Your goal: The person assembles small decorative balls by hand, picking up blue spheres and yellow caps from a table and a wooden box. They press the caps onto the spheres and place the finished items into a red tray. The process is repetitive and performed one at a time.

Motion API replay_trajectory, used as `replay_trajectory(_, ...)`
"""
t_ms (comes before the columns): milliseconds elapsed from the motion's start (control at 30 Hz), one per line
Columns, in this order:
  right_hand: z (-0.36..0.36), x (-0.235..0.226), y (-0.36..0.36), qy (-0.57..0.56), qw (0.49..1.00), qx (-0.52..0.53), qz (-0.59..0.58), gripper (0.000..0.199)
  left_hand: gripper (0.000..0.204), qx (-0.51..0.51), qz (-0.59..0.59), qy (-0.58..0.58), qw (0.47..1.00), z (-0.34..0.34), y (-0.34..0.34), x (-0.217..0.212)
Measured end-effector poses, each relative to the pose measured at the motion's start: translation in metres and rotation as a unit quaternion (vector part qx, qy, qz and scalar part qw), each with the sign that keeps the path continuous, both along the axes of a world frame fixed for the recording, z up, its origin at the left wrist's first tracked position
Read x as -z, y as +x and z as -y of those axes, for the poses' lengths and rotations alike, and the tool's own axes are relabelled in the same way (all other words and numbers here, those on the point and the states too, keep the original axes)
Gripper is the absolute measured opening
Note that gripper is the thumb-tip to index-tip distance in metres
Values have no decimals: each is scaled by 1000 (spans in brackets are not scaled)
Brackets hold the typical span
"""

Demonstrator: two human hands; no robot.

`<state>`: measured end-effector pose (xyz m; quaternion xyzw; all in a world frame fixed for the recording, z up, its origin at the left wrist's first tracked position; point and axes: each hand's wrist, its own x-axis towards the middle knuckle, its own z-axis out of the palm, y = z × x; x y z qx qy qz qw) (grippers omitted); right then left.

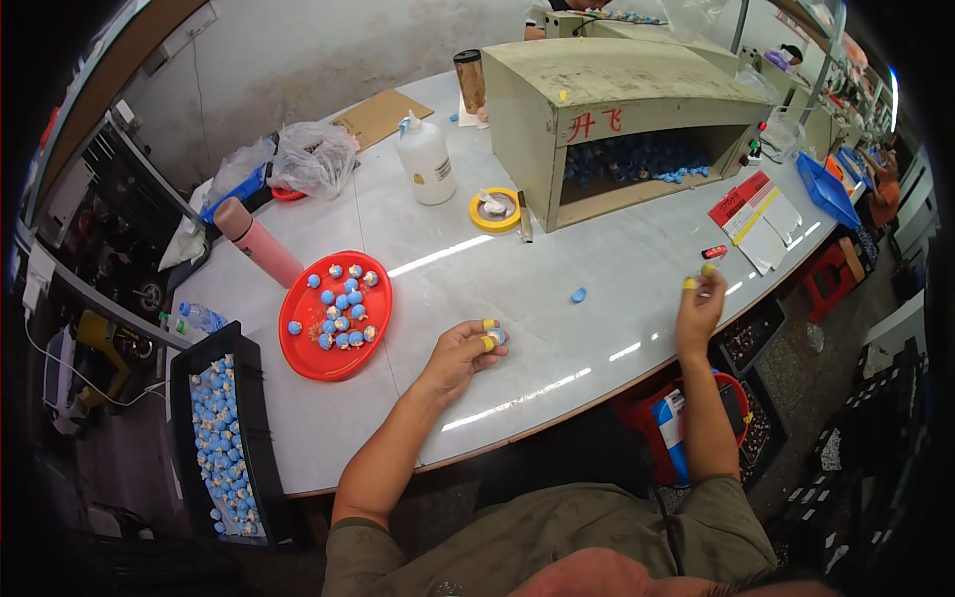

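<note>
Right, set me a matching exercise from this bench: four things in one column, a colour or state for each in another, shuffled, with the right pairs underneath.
Column one
1. left hand
2. round tray
3. squeeze bottle
4. tape roll

Column two
A. yellow, lying flat on the table
B. white, standing upright
C. pinching a small blue-and-white piece
D. red, bearing loose blue-and-white balls

Right pairs: 1-C, 2-D, 3-B, 4-A
</note>
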<state>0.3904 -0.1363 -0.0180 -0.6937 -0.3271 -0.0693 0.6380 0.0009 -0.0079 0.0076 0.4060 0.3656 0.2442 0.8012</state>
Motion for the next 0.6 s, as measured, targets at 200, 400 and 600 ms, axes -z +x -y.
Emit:
replay_trajectory(200,16,26,93,-155,966,188,82,69,30,15,-12,9,1000,0,1,-1)
replay_trajectory(400,2,17,104,-315,935,156,38,59,30,21,-16,7,1000,-3,-1,-2)
replay_trajectory(600,-1,18,100,-286,943,161,50,43,29,19,-8,7,1000,-3,-2,3)
